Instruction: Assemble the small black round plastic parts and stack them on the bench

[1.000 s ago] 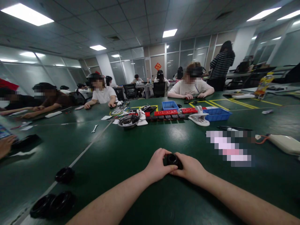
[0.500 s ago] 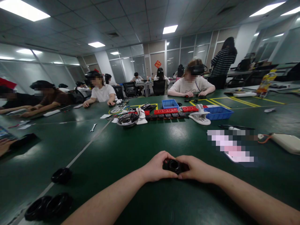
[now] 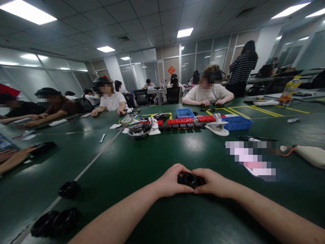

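A black part with a round hole [image 3: 190, 179] is held between my two hands, low above or on the green table [image 3: 142, 159]. My left hand [image 3: 175, 180] grips it from the left, fingers over its far side and thumb at the near side. From the right, my right hand [image 3: 209, 183] closes on the same part, its thumb near my left thumb. Whether the part touches the table I cannot tell. At the lower left lie three black ring-shaped parts: one [image 3: 69, 189] further off, and two others [image 3: 45, 223] [image 3: 66, 220] touching or overlapping.
Ahead stand a white clamp [image 3: 217, 126], blue trays [image 3: 237, 122] [image 3: 185, 113], red strips [image 3: 180, 120] and a metal bowl with cables [image 3: 139, 130]. A pixelated phone [image 3: 251, 161] lies right. A small wrench [image 3: 102, 138] lies left. Another person's hand [image 3: 15, 161] holds a dark object at the left edge.
At the left edge, the other person's hand and dark object have moved right, further into view. The whole view has shifted slightly. My hands keep the same hold on the black part.
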Available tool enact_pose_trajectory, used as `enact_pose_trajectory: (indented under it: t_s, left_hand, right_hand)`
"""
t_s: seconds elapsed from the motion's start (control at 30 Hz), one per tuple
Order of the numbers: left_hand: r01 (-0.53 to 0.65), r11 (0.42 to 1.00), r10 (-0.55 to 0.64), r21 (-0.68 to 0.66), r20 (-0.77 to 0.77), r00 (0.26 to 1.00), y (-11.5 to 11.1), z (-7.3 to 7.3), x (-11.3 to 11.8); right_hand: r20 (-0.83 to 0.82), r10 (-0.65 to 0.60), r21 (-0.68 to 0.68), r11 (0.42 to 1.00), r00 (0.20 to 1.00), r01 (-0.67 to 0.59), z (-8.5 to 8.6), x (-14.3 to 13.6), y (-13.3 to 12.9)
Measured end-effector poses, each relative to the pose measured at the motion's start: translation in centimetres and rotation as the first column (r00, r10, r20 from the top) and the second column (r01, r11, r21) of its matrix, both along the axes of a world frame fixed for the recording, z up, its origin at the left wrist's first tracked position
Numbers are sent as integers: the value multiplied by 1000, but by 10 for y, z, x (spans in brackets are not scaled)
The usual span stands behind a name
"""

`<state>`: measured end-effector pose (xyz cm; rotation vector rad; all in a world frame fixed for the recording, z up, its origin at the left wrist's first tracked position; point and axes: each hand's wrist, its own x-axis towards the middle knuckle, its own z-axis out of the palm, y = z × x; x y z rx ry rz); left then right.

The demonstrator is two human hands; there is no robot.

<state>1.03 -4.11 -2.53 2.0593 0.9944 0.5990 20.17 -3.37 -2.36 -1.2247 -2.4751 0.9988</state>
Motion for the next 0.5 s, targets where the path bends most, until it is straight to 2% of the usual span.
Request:
enact_pose_trajectory:
  t_s: [0.3, 0.4, 0.5]
  left_hand:
    - [-43, 999, 43, -20, 5, 999, -3, 2, 3]
    - [-128, 992, 128, -4, -8, 992, -7, 4, 8]
    - [-233, 972, 234, 31, -25, 972, -10, 2, 11]
  right_hand:
    - [4, -17, 13, 1000, 1000, 17, -4, 1, 3]
    - [23, -76, 47, 996, 997, 75, -5, -2, 2]
    - [69, -176, 140, 976, 982, 166, -7, -8, -2]
